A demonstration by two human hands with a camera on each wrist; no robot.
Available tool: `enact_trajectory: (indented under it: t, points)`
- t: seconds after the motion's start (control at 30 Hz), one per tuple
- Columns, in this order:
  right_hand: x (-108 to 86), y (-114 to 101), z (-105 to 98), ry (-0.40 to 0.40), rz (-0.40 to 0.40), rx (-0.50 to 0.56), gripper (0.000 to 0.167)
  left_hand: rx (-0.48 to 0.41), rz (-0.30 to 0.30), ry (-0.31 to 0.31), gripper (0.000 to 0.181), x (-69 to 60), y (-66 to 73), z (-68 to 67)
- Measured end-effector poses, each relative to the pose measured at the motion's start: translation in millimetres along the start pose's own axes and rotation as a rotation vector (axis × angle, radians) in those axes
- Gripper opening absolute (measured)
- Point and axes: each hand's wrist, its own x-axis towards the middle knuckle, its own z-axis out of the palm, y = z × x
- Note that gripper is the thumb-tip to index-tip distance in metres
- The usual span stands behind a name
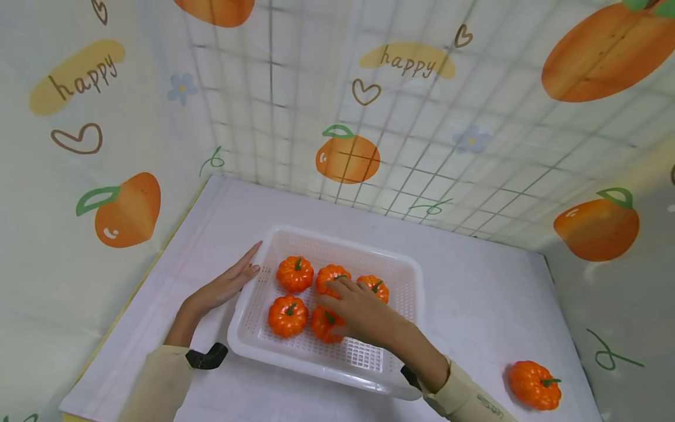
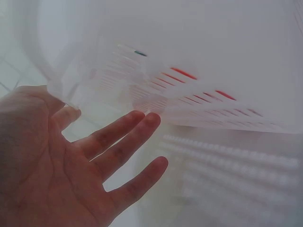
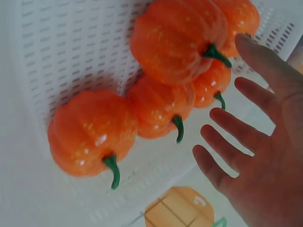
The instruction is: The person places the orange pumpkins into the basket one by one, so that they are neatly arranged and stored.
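Note:
A white plastic basket point(image 1: 327, 369) with slotted walls holds several small orange pumpkins with green stems, among them a front-left pumpkin point(image 1: 287, 316) and a back-left pumpkin point(image 1: 295, 274). My right hand point(image 1: 364, 310) is over the basket, partly covering the pumpkins on that side. In the right wrist view its fingers point(image 3: 227, 146) are spread beside the stems and hold nothing. At the basket's left side is my left hand point(image 1: 224, 287), its fingers extended along the rim. The left wrist view shows that palm point(image 2: 52, 175) facing the basket's outer wall point(image 2: 227, 56).
Another orange pumpkin point(image 1: 535, 385) lies on the white tabletop point(image 1: 474, 305), right of the basket. Printed curtain-like sheets point(image 1: 285, 117) with fruit drawings surround the table at the back and sides, and a wire grid shows through the back one.

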Motion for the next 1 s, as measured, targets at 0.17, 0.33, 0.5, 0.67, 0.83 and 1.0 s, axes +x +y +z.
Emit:
enact_trajectory:
  t: [0.17, 0.33, 0.5, 0.67, 0.83, 1.0]
  points:
    - [-11.2, 8, -8, 0.062, 0.075, 0.022, 0.051, 0.005, 0.000, -0.002, 0.062, 0.7, -2.2, -0.4]
    - [-28.0, 20, -17, 0.109, 0.194, -0.004, 0.046, 0.002, -0.002, -0.002, 0.062, 1.1, -3.7, -1.1]
    - [-53.8, 36, -20, 0.122, 0.336, -0.003, 0.051, 0.004, -0.007, 0.001, 0.062, 2.0, -3.4, -1.1]
    - [-85.9, 51, -16, 0.161, 0.468, -0.008, 0.051, -0.001, -0.007, -0.005, 0.062, 2.4, -3.7, -0.9]
    - [-120.3, 60, -10, 0.208, 0.603, -0.010, 0.049, 0.002, -0.002, -0.004, 0.061, 2.1, -6.8, -1.2]
    - [-151.4, 70, -2, 0.209, 0.748, -0.011, 0.048, 0.002, 0.016, -0.004, 0.060, 2.5, -8.9, -1.6]
